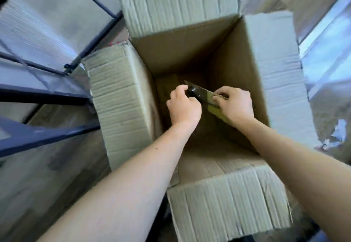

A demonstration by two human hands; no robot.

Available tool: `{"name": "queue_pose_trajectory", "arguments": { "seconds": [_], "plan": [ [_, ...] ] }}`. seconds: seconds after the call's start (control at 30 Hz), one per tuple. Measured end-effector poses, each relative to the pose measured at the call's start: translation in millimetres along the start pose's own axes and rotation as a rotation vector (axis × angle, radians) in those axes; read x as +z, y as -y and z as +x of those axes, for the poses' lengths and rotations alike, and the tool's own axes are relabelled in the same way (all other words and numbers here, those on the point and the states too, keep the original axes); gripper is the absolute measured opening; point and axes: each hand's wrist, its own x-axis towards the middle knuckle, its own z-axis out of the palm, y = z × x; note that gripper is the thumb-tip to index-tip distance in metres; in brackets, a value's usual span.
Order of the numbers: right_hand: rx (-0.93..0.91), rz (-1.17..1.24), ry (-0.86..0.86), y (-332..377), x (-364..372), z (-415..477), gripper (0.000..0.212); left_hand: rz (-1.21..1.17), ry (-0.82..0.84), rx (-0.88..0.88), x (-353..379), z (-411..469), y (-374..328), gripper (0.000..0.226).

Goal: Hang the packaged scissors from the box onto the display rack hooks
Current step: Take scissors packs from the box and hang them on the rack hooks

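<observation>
On my far left I see the dark blue metal display rack, thin tubular bars streaked by motion blur, and I cannot make out any hooks on it from here. Next comes the tall brown corrugated cardboard box, its ribbed, creased side flap folded outward toward the rack. Inside the box, low down, the left hand has its grip curled round the dark, glossy handle end of the flat packaged scissors, a stiff card backing with what looks like a clear blister over black handles (the detail is soft, so I won't swear to it). The right hand pinches the pale card end of the same pack between thumb and fingertips, so both grips are closed on it and the pack hangs tilted between them, above the box floor. To the right, the pale right flap splays wide, its torn edge ragged. I judge this to be the pick-up step: the pack is in hand but not yet out. The next move, as I see it, calls for lifting it clear of the deep walls, swinging left to the rack, and finding the card's hang hole to thread onto a hook.
</observation>
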Motion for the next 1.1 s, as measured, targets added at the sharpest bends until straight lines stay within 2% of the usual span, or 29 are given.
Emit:
{"name": "queue_pose_trajectory", "arguments": {
  "seconds": [0.17,0.33,0.47,0.57,0.67,0.77,0.83,0.9,0.97,1.1],
  "plan": [
    [-0.258,0.107,-0.016,74.5,-95.1,-54.5,0.016,0.024,-0.036,0.37,-94.0,-79.6,-66.4,0.032],
    [-0.563,0.168,-0.088,149.3,-214.9,-159.6,0.015,0.104,-0.15,0.597,-189.3,-200.5,-116.2,0.027],
    [-0.774,0.143,-0.044,211.6,-286.8,-241.6,0.01,0.09,-0.342,0.667,-254.1,-305.8,-132.0,0.031],
    [-0.935,0.073,0.067,268.7,-325.6,-302.8,0.02,0.055,-0.489,0.651,-304.7,-376.7,-121.0,0.039],
    [-1.106,0.012,0.162,330.0,-341.7,-364.9,0.023,-0.003,-0.547,0.599,-345.6,-432.7,-99.3,0.043],
    [-1.27,0.05,0.237,385.1,-339.3,-427.4,0.025,-0.204,-0.662,0.541,-382.5,-474.6,-76.4,0.033],
    [-1.443,0.122,0.152,416.1,-333.8,-460.9,0.039,-0.371,-0.802,0.522,-408.6,-495.8,-57.0,0.018],
    [-1.481,0.386,0.107,442.7,-323.9,-485.0,0.047,-0.644,-0.898,0.501,-436.3,-511.0,-33.1,0.01],
    [-1.367,0.61,0.276,463.1,-303.1,-508.0,0.043,-0.979,-0.931,0.504,-465.7,-524.4,-11.3,0.01],
    [-1.312,0.469,0.671,498.6,-220.3,-558.3,0.022,-1.265,-1.003,0.538,-527.2,-550.4,34.2,0.016]
  ]
}}
